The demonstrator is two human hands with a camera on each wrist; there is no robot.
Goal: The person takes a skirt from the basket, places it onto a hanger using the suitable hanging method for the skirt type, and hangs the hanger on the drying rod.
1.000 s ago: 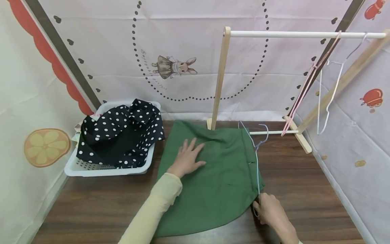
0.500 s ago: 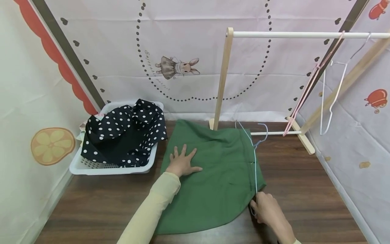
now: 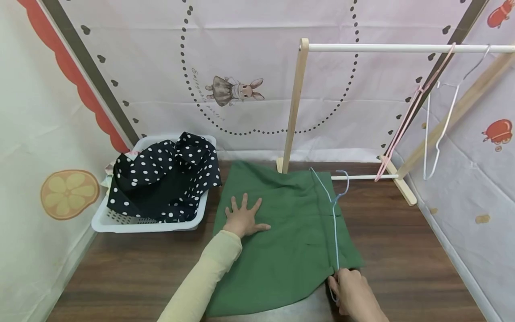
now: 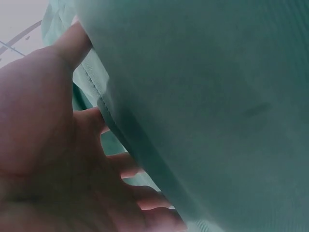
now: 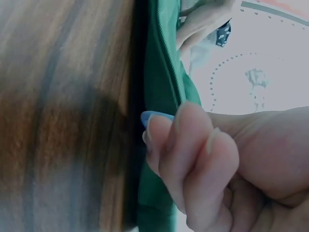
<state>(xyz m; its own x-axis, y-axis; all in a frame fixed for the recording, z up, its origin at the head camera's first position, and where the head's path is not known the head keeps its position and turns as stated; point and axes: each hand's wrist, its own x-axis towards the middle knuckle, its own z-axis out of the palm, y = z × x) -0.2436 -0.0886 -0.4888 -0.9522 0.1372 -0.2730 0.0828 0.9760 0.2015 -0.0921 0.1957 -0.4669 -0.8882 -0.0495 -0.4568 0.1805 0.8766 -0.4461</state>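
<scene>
A green cloth garment (image 3: pixel 281 237), flat and rounded at its near edge, is spread on the wooden surface in the head view. On its left part my left hand (image 3: pixel 241 220) rests palm down, fingers spread. A light blue hanger (image 3: pixel 334 201) lies along the garment's right side, hook toward the rack. My right hand (image 3: pixel 354 290) grips the hanger's near end at the cloth's edge. In the right wrist view, curled fingers (image 5: pixel 193 154) close round a bit of blue hanger (image 5: pixel 153 116) beside the green fabric (image 5: pixel 161 63). Green cloth (image 4: pixel 203 96) covers the left fingertips in the left wrist view.
A white basket (image 3: pixel 145 228) holding black polka-dot cloth (image 3: pixel 161 179) stands at the left. Behind the garment rises a wood and white rack (image 3: pixel 295 107), with a pink hanger (image 3: pixel 420 89) and a white hanger (image 3: pixel 448 117) on its bar. Printed sheets line the walls.
My right hand has moved nearer to me with the hanger's end, and the garment's right corner has stretched outward and toward me. The left hand has shifted slightly, staying on the cloth.
</scene>
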